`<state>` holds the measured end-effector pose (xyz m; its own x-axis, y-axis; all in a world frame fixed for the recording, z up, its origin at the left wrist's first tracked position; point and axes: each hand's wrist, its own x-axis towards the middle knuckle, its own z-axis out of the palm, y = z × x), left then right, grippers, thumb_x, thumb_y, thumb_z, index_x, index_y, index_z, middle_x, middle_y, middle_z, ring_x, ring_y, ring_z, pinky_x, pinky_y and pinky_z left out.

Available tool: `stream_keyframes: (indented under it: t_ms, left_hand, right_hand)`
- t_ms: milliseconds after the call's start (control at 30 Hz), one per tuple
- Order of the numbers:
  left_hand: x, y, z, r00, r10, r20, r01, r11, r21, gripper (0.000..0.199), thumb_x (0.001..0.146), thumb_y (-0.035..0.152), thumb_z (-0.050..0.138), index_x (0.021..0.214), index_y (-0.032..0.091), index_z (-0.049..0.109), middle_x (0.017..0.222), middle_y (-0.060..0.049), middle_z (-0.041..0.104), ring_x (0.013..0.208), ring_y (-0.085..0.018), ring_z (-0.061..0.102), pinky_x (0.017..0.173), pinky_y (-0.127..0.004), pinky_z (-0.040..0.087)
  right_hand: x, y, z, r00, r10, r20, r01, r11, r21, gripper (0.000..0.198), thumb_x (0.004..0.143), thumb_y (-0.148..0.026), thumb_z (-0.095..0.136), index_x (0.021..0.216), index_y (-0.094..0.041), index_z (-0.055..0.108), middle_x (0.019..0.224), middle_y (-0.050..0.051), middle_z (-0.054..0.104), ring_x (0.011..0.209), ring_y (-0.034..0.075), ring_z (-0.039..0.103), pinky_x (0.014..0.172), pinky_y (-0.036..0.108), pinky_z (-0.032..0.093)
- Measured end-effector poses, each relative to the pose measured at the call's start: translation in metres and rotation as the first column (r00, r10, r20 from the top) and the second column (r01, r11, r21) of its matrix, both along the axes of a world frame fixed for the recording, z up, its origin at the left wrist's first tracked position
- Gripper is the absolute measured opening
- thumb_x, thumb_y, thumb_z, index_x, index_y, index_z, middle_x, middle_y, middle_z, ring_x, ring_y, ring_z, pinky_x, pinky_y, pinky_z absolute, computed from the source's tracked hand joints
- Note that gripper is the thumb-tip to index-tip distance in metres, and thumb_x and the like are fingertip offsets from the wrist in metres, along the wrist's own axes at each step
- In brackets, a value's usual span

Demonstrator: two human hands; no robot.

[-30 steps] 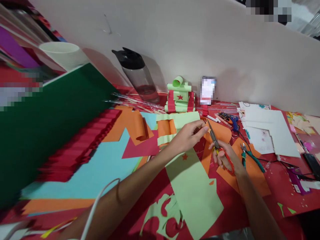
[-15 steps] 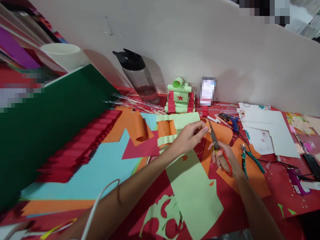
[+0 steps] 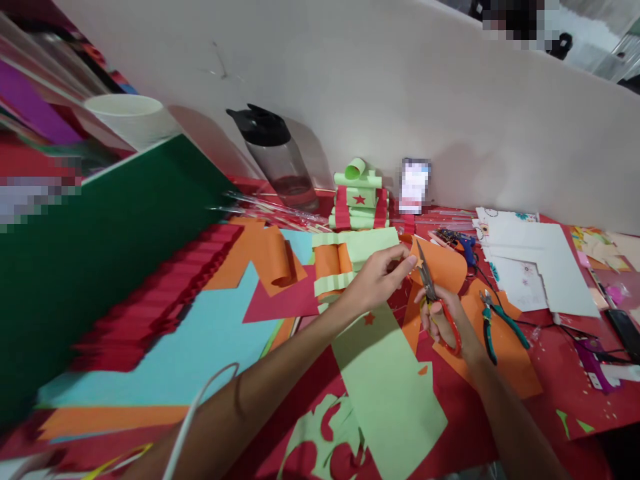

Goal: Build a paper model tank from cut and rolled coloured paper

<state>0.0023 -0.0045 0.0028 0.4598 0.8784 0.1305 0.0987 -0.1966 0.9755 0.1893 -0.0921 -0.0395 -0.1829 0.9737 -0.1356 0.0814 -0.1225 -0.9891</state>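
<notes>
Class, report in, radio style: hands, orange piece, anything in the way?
Left hand: pinching small orange paper piece. Right hand: holding scissors, blades close to piece. Pliers lying beside right wrist, not between hands.

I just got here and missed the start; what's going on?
A person's right hand holds scissors, blades beside a small orange paper piece pinched in the left hand. An orange star lies on the light green sheet, and a green-and-red paper model stands near the wall.
</notes>
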Motion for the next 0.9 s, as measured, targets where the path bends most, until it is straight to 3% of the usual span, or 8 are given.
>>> stream_keyframes:
  t_ms: [533,900]
  left_hand:
    - [-0.001,0.001,0.0,1.0,-0.002,-0.018,0.002,1.0,0.02,0.042,0.099,0.056,0.052,0.08,0.019,0.054,0.069,0.003,0.049,0.06,-0.012,0.047,0.055,-0.025,0.039]
    - [-0.008,0.005,0.002,0.995,-0.075,-0.07,0.079,0.995,0.056,0.039,0.102,0.05,0.049,0.077,0.02,0.048,0.072,0.002,0.048,0.062,-0.012,0.048,0.059,-0.026,0.04]
  right_hand:
    - [0.002,0.001,-0.003,1.0,0.009,-0.02,-0.009,1.0,-0.008,0.052,0.095,-0.07,0.055,0.109,-0.02,0.059,0.062,-0.005,0.058,0.038,0.008,0.041,0.04,0.02,0.038]
    - [0.007,0.002,0.014,0.995,0.068,0.076,-0.07,0.997,0.026,0.064,0.089,-0.079,0.055,0.108,-0.019,0.061,0.061,-0.004,0.056,0.041,0.008,0.043,0.038,0.018,0.038]
